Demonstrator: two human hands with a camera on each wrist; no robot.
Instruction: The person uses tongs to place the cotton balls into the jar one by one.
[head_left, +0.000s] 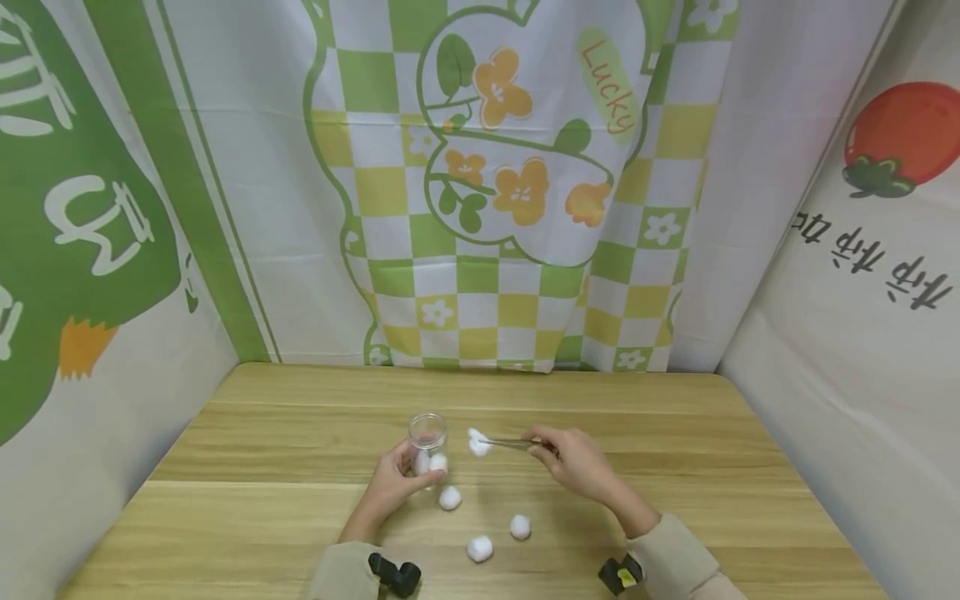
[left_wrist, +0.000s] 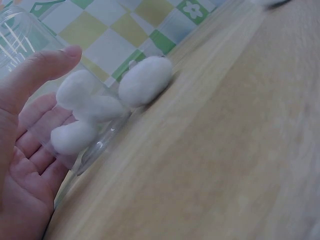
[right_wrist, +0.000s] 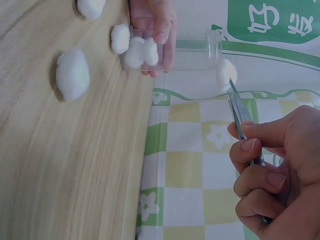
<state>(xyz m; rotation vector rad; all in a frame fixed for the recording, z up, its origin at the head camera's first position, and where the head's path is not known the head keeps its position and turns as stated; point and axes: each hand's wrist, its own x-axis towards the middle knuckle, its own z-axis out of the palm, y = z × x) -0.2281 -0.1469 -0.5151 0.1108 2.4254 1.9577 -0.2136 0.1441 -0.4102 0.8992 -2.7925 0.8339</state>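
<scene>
A clear jar stands upright on the table in the head view, its mouth open. My left hand grips its lower part, thumb on one side and fingers round the other. Several cotton balls lie at the bottom of the jar, partly behind the thumb in the head view. To the right, my right hand holds metal tweezers. Their tips pinch a cotton ball, raised off the table near the jar's mouth and apart from it in the head view.
On the wooden table lie three loose cotton balls: one cotton ball close beside the jar, another cotton ball and a third cotton ball nearer the front. A printed curtain hangs behind the table's back edge.
</scene>
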